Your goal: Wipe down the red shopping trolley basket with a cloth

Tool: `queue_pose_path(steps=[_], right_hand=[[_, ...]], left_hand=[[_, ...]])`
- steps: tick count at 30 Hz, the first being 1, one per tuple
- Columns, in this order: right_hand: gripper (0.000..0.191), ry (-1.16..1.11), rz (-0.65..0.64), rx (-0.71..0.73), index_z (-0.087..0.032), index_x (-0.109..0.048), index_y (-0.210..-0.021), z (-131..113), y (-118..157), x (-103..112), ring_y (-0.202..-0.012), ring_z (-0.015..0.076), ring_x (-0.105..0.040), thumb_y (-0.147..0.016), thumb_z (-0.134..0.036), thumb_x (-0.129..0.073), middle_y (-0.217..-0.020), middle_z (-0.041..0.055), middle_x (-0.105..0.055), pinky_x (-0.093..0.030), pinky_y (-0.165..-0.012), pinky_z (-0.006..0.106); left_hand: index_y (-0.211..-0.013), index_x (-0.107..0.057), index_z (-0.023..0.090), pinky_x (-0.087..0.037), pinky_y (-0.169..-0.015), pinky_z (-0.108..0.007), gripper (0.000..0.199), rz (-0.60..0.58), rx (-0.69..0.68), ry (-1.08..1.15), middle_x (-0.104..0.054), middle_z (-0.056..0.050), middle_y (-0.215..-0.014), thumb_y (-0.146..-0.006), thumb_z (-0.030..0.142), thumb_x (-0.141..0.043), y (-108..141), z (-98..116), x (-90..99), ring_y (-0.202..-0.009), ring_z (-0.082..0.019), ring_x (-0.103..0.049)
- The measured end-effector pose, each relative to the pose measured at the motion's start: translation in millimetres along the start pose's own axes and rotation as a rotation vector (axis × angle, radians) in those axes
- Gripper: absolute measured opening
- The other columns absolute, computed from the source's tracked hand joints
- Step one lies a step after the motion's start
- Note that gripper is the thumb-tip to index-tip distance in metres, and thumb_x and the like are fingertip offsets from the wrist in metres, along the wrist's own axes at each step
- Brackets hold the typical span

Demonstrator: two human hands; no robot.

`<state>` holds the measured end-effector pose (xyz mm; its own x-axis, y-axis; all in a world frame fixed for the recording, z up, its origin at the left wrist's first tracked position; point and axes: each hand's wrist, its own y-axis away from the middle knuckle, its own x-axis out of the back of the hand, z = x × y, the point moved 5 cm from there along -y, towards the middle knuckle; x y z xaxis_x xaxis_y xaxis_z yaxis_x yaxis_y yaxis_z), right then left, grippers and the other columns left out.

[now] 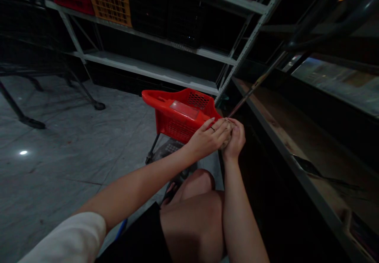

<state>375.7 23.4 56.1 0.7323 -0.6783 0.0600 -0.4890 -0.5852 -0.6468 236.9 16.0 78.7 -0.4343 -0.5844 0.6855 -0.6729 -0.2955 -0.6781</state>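
Both hands meet at the right end of a red plastic shopping basket cart [183, 115]. Between them is a crumpled tan-brown bundle [227, 134], perhaps cloth or paper; its far side is hidden. My left hand [209, 136], with a dark ring, presses its fingers on the bundle from the left. My right hand [235, 138] wraps its fingers round the bundle from the right. Behind the hands a thin pole [251, 87] slants up to the right.
Metal shelving [154, 71] with red, yellow and dark crates [109, 0] stands at the back. Dark wheeled frames stand at the left. A long wooden ledge [296, 148] holding a dark flat object [306, 165] runs along the right. My bent legs are below.
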Motion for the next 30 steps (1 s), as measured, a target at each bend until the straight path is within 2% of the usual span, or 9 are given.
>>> queue_pose_path(steps=[5,10,13,15,17,22,24,27,30], right_hand=[[0.05,-0.042,-0.03,0.039,-0.021,-0.068,-0.119,-2.0,6.3,-7.9,-0.113,0.0256,-0.068,-0.101,-0.056,-0.038,-0.12,0.0101,-0.071,-0.052,-0.101,0.043],[0.059,0.005,-0.054,0.035,-0.021,-0.065,-0.128,7.5,6.5,-8.0,-0.12,0.0252,-0.067,-0.105,-0.055,-0.023,-0.128,0.0108,-0.069,-0.051,-0.103,0.043],[0.052,0.119,-0.102,0.123,-0.02,-0.066,-0.13,1.0,6.6,-9.5,-0.113,0.0252,-0.069,-0.104,-0.051,-0.034,-0.119,0.011,-0.074,-0.051,-0.102,0.043],[0.048,0.251,-0.134,0.203,-0.018,-0.069,-0.127,-11.9,6.6,-16.4,-0.111,0.0265,-0.069,-0.101,-0.048,-0.042,-0.116,0.0122,-0.076,-0.05,-0.102,0.044],[0.045,0.416,-0.135,0.236,-0.017,-0.072,-0.121,-28.5,5.1,-27.5,-0.11,0.0278,-0.069,-0.101,-0.043,-0.041,-0.116,0.0144,-0.076,-0.049,-0.101,0.044],[0.047,0.772,-0.305,0.25,-0.015,-0.074,-0.123,-76.0,-1.9,-76.3,-0.106,0.0294,-0.069,-0.103,-0.034,-0.036,-0.118,0.0174,-0.077,-0.047,-0.099,0.044],[0.05,0.839,-0.41,0.179,-0.02,-0.069,-0.135,-87.2,-4.7,-93.3,-0.1,0.0285,-0.072,-0.106,-0.037,-0.032,-0.119,0.0153,-0.077,-0.049,-0.091,0.041],[0.055,1.012,-0.5,-0.012,-0.029,-0.064,-0.144,-88.8,-7.6,-102.7,-0.083,0.0283,-0.074,-0.109,-0.047,-0.026,-0.107,0.0141,-0.08,-0.049,-0.072,0.036],[0.054,1.148,-0.571,0.025,-0.03,-0.063,-0.144,-87.6,-6.2,-103.9,-0.076,0.0275,-0.074,-0.109,-0.048,-0.027,-0.098,0.0141,-0.08,-0.045,-0.066,0.033]], left_hand=[[-0.155,-0.052,0.029,-0.038,-0.122,-0.045,0.05,-0.025,0.118,0.072,-0.054,-0.002,-0.158,-0.106,0.02,-0.046,28.9,-41.5,14.7,-0.148,-0.022,-0.049],[-0.159,-0.044,0.039,-0.033,-0.125,-0.053,0.054,-0.05,0.215,0.138,-0.052,0.004,-0.159,-0.108,0.022,-0.043,82.3,-128.9,36.1,-0.154,-0.023,-0.041],[-0.153,-0.054,0.033,-0.031,-0.126,-0.06,0.05,0.036,0.469,0.184,-0.053,0.001,-0.159,-0.104,0.025,-0.045,108.6,-187.8,39.7,-0.155,-0.029,-0.039],[-0.15,-0.058,0.027,-0.03,-0.127,-0.06,0.052,0.134,0.668,0.233,-0.055,-0.004,-0.158,-0.101,0.024,-0.043,118.9,-208.1,35.8,-0.155,-0.031,-0.038],[-0.151,-0.056,0.022,-0.032,-0.128,-0.057,0.056,0.205,0.76,0.285,-0.054,-0.009,-0.159,-0.098,0.019,-0.04,116.4,-200.5,26.9,-0.156,-0.03,-0.038],[-0.154,-0.049,0.017,-0.025,-0.13,-0.052,0.063,0.291,0.616,0.387,-0.05,-0.008,-0.162,-0.094,0.013,-0.034,67.6,-105.2,3.1,-0.162,-0.025,-0.022],[-0.153,-0.051,0.018,-0.02,-0.131,-0.051,0.06,0.321,0.611,0.382,-0.055,-0.008,-0.158,-0.095,0.015,-0.034,54.1,-80.7,-4.2,-0.159,-0.024,-0.029],[-0.144,-0.059,0.022,-0.023,-0.13,-0.049,0.053,0.368,0.546,0.378,-0.064,-0.007,-0.148,-0.098,0.021,-0.034,51.9,-85.2,-15.4,-0.151,-0.023,-0.042],[-0.131,-0.066,0.023,-0.029,-0.127,-0.05,0.045,0.48,0.609,0.374,-0.067,-0.007,-0.143,-0.102,0.025,-0.031,71.8,-140.3,-24.4,-0.146,-0.023,-0.048]])
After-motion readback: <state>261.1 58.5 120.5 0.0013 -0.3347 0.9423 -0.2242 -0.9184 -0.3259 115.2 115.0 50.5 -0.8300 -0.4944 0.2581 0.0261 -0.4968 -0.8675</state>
